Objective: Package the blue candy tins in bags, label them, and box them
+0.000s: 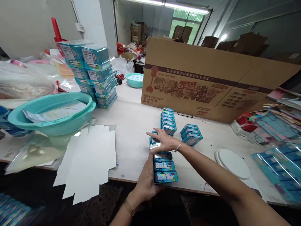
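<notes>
A row of small blue candy tins (166,176) runs along the table's front edge. My left hand (147,177) wraps the row's left side, its thumb pointing away from me; some of its fingers are hidden beneath the tins. My right hand (166,141), with a bracelet at the wrist, reaches across the row's far end, thumb and fingers around a tin there that it partly covers. Just beyond stands another row of blue tins (168,121). To the right is a shorter group of similar tins (191,135).
A large cardboard box (188,75) stands behind the tins. Left are white card sheets (90,160), a turquoise basin (56,124) and stacked wrapped blue boxes (94,72). Right are a round white lid (234,163) and wrapped blue packs (279,169). A small basin (134,82) sits farther back.
</notes>
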A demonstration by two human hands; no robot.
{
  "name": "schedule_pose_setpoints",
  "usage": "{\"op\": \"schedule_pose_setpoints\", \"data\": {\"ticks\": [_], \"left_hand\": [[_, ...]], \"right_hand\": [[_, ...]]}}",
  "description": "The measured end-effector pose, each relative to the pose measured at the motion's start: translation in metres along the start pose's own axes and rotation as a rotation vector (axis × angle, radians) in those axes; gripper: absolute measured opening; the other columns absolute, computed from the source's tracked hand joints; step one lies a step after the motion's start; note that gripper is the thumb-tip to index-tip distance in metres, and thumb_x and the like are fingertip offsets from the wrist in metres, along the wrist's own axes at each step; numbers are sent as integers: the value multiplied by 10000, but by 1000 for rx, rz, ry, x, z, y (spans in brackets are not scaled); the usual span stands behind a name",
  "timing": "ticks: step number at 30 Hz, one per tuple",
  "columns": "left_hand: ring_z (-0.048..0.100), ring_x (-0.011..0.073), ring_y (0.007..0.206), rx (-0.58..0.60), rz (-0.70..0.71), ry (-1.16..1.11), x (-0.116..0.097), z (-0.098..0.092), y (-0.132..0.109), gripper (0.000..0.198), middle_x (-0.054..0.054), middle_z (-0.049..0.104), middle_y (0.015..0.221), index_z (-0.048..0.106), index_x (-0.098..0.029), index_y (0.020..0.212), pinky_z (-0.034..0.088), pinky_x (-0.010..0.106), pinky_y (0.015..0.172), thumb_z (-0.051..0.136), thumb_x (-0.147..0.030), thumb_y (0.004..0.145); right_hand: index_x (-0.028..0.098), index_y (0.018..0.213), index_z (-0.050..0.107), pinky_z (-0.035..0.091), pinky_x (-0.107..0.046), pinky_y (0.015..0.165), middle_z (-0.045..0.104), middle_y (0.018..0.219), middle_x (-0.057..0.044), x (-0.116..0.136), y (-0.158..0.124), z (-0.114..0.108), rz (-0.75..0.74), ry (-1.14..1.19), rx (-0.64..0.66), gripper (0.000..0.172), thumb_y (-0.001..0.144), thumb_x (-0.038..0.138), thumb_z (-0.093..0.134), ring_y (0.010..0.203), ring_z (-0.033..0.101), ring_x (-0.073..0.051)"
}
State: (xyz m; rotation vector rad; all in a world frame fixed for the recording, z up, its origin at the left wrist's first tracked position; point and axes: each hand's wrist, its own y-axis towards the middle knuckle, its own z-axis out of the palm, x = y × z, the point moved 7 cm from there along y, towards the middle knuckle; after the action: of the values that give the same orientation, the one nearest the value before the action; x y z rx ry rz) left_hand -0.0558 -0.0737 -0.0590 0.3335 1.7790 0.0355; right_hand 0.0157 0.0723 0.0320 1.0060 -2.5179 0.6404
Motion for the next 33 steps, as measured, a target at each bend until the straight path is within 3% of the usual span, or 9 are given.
{"op": "schedule_pose_setpoints", "data": {"ticks": [4, 8, 13, 18, 22, 24, 26, 29, 33], "left_hand": [[22, 384, 1515, 234, -164, -340, 16, -16, 3, 1311, 125, 27, 1668, 19, -243, 1584, 64, 556, 1222, 835, -578, 614], [17, 331, 1522, -71, -259, -595, 22, -30, 34, 1055, 86, 69, 1667, 71, -261, 1586, 87, 495, 1232, 521, -773, 781], [141, 315, 1514, -121, -179, -585, -10, -1, 59, 1148, 95, 82, 1667, -117, -269, 1563, 251, 469, 1202, 528, -781, 763], [-11, 280, 1528, -318, -145, -486, -8, -8, 57, 1020, 23, 64, 1672, 265, -285, 1552, 114, 399, 1238, 563, -795, 721], [215, 283, 1501, -513, -278, -720, 10, -16, 67, 831, 29, 243, 1641, 352, -313, 1514, 305, 404, 1188, 466, -763, 824], [397, 305, 1421, -495, -376, -794, 15, -12, 78, 708, 60, 389, 1577, 394, -307, 1491, 407, 437, 1126, 507, -651, 883], [511, 303, 1338, -448, -419, -787, 16, -10, 87, 636, 72, 488, 1512, 402, -304, 1484, 456, 454, 1082, 588, -486, 904], [472, 229, 1376, -478, -399, -725, 18, -15, 96, 588, 35, 479, 1520, 404, -314, 1478, 383, 394, 1143, 592, -319, 921], [443, 222, 1396, -480, -419, -768, 18, -15, 96, 549, 49, 481, 1518, 420, -277, 1473, 330, 411, 1173, 549, -344, 945]], "right_hand": [[310, 1533, 326, 115, -600, 1182, 131, 1640, -106, -25, -17, 3, 39, 325, -273, 1004, 691, 688, 720, 1503, 24, -395], [332, 1545, 274, 268, -493, 1176, 276, 1611, -53, -50, -44, 32, 136, 968, -514, 912, 779, 630, 669, 1474, 263, -296], [328, 1494, 390, 384, -490, 1113, 564, 1427, -34, -42, -42, 62, 38, 1523, -485, 783, 821, 663, 609, 1323, 510, -273], [305, 1493, 404, 353, -479, 1135, 560, 1431, -43, -52, -38, 67, 84, 1499, -537, 792, 813, 618, 665, 1320, 513, -265], [317, 1536, 302, 403, -518, 1090, 587, 1400, -49, -55, -31, 77, 112, 1502, -460, 834, 829, 587, 653, 1244, 584, -278], [325, 1553, 245, 430, -543, 1060, 566, 1424, -55, -54, -31, 75, 117, 1426, -468, 846, 841, 531, 651, 1242, 587, -295], [306, 1549, 273, 366, -535, 1120, 462, 1518, -60, -50, -34, 63, 74, 1192, -566, 788, 866, 470, 628, 1364, 467, -300], [231, 1493, 425, 164, -508, 1216, 291, 1612, -66, -32, -39, 43, -10, 706, -671, 594, 931, 395, 527, 1508, 170, -285], [171, 1479, 448, 109, -530, 1219, 246, 1621, -112, -24, -37, 36, -9, 500, -604, 578, 955, 409, 489, 1516, 111, -315]]}}
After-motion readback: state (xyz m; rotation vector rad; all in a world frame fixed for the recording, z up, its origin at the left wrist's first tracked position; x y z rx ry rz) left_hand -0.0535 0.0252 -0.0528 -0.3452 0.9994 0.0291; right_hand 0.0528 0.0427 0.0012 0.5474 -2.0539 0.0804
